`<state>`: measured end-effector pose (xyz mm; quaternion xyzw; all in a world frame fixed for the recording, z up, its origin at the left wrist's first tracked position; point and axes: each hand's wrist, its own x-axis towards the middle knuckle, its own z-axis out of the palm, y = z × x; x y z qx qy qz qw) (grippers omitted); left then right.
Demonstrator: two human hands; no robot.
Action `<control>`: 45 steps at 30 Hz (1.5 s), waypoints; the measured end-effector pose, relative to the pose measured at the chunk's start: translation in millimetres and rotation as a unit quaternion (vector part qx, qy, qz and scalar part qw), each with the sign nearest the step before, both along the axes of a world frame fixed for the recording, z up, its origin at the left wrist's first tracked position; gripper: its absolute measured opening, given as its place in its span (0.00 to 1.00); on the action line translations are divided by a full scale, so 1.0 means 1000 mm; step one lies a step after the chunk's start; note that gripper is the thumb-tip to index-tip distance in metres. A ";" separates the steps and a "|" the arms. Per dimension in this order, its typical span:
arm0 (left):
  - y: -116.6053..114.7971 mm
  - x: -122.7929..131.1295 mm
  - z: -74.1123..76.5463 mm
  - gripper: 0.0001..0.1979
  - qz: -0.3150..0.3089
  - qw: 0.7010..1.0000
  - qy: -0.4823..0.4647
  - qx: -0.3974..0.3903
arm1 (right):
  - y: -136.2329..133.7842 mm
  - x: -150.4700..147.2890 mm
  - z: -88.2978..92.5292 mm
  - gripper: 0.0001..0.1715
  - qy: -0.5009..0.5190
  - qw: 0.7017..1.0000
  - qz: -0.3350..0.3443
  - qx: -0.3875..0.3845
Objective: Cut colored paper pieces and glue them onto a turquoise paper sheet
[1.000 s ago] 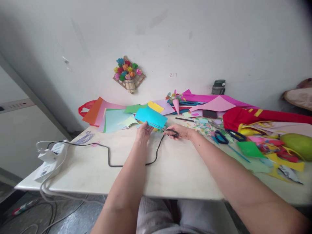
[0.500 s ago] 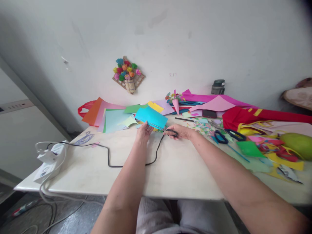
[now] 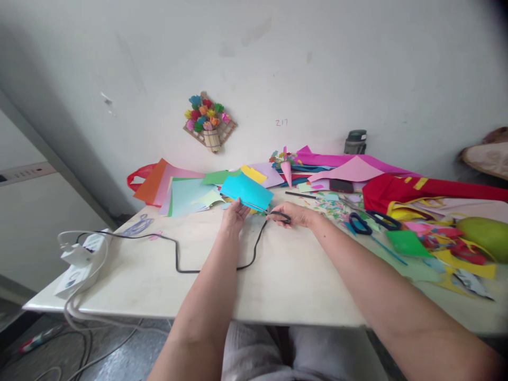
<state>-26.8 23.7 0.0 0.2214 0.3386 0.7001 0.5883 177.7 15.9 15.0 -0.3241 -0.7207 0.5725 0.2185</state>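
Observation:
A bright blue sheet of paper is held up above the table by my left hand, which grips its near edge with the thumb on top. My right hand is closed round the black handles of a pair of scissors. The scissors' blades point left and lie along the sheet's lower edge. Whether the blades are apart or together is too small to tell. Behind the blue sheet lie a yellow piece of paper and a green sheet.
A black cable runs across the white table under my left forearm to a power strip. Paper scraps, a second pair of scissors and a green balloon-like object lie rightward. A pink paper cone stands behind.

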 end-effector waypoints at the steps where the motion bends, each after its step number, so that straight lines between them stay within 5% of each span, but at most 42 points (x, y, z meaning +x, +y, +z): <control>1: 0.000 0.000 0.000 0.02 -0.001 1.000 0.000 0.000 | 0.000 0.000 0.000 0.22 -0.001 1.000 0.000 0.003; 45: -0.001 0.000 0.001 0.01 0.002 1.000 0.011 0.001 | -0.002 0.001 0.004 0.19 0.003 1.000 -0.015 -0.017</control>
